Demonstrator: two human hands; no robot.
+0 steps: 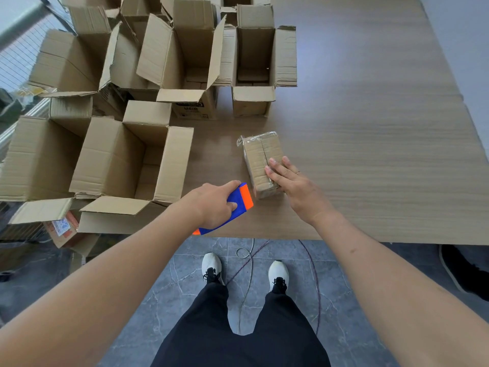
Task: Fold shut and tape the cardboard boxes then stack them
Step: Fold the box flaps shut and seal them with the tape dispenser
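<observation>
Head view, near to far, entries as they lie before you

Item 1 — your left hand (214, 205), fingers and thumb curled round a blue and orange tape dispenser (236, 201); orange end points away from you toward the small box, just beside its near corner, whether touching cannot be told

Item 2 — your right hand (287, 178), fingers straight and flat, pressing on the near end of the small box's top; it holds nothing, it only pins

Item 3 — small closed box (260, 160), on the desk (370, 154) near its front edge; flaps folded shut, centre seam showing, clear tape glinting over its far end. Long axis runs away from you, leaning slightly to your left at the far end. It lies ahead and to the right of your left hand, directly under your right. The right hand is the nearer one, already on it

Judgement: the seam follows the long axis, so any further taping by the dispenser would have to run along that line, near end to far, while your right hand keeps the box from sliding

Item 4 — open boxes (132, 165), many, flaps up, crowding the left and far part of the desk, well apart from the small box; none yet folded

Item 5 — no stack visible anywhere; stacking is judged not begun
</observation>
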